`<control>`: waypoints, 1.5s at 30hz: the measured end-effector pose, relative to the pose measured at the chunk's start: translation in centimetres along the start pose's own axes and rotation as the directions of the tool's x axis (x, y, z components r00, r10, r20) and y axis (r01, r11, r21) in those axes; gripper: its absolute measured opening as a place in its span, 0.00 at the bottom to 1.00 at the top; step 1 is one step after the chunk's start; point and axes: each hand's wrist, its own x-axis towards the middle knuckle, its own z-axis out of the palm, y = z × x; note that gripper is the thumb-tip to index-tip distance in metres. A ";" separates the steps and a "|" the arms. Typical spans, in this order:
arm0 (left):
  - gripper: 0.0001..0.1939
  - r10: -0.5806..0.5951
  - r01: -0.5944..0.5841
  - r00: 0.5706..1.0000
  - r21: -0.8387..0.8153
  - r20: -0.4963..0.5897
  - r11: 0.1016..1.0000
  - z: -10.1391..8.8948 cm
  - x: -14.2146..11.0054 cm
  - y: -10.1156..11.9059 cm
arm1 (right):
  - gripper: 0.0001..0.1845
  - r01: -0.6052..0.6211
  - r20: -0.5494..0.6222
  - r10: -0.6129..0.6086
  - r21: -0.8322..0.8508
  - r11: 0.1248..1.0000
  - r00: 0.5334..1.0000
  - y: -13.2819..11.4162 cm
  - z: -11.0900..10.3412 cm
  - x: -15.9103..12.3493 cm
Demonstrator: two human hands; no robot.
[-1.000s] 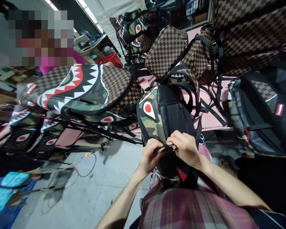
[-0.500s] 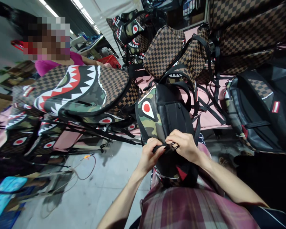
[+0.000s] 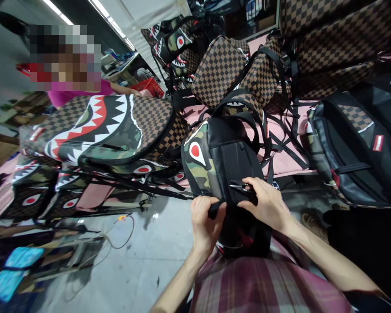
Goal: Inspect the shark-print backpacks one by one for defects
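Note:
A black backpack with a camouflage side panel and a red-and-white eye (image 3: 198,167) leans in front of me against the pink-covered table. My left hand (image 3: 207,219) is closed on a black strap (image 3: 214,210) at the backpack's lower left. To the right of it, my right hand (image 3: 265,202) is closed around small metal thread snips (image 3: 237,187), with their blades pointing left over the black back panel. The thumb of that hand reaches toward the strap, apart from the left hand. The palm hides the snips' handles.
A large checkered backpack with shark teeth (image 3: 150,124) lies to the left. Another black backpack (image 3: 355,161) stands at the right, and checkered bags (image 3: 218,71) are piled behind. A person in a pink top (image 3: 81,96) is across the table. A cable (image 3: 130,232) loops on the floor.
My right hand has drawn away to the right from my left hand, and the snips' blades now show. My left hand still grips the strap, slightly lower.

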 end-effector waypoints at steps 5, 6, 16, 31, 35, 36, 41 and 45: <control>0.07 0.121 -0.116 0.990 0.077 -0.067 0.990 0.3 0.0 0.4 | 0.07 0.177 -0.150 -0.185 -0.064 0.982 0.971 -0.5 -0.3 -0.5; 0.07 0.136 -0.130 0.989 0.085 -0.065 0.988 0.3 0.0 0.5 | 0.06 0.208 -0.158 -0.213 -0.051 0.977 0.964 -0.6 -0.3 -0.5; 0.07 0.104 -0.104 0.994 0.005 -0.029 0.995 0.2 -0.1 0.0 | 0.06 0.310 -0.105 -0.318 -0.088 0.947 0.942 -0.7 0.2 0.0; 0.07 0.132 -0.131 0.991 0.029 -0.036 0.991 0.2 0.0 0.0 | 0.05 0.276 -0.073 -0.298 -0.225 0.935 0.952 -2.3 -0.3 0.1; 0.08 0.146 -0.144 0.988 0.038 -0.049 0.989 0.3 -0.1 0.1 | 0.07 0.266 -0.063 -0.304 -0.337 0.903 0.951 -3.5 -0.9 0.0; 0.08 0.147 -0.145 0.988 0.043 -0.048 0.988 0.3 -0.1 0.1 | 0.08 0.263 -0.058 -0.303 -0.361 0.895 0.951 -3.8 -1.0 0.0; 0.07 0.140 -0.137 0.989 0.052 -0.044 0.989 0.3 -0.1 0.0 | 0.11 0.246 -0.024 -0.289 -0.462 0.852 0.957 -5.2 -1.0 -0.2; 0.07 0.146 -0.144 0.988 0.038 -0.047 0.989 0.3 -0.1 0.0 | 0.12 0.233 -0.037 -0.283 -0.472 0.850 0.958 -5.5 -0.6 -0.4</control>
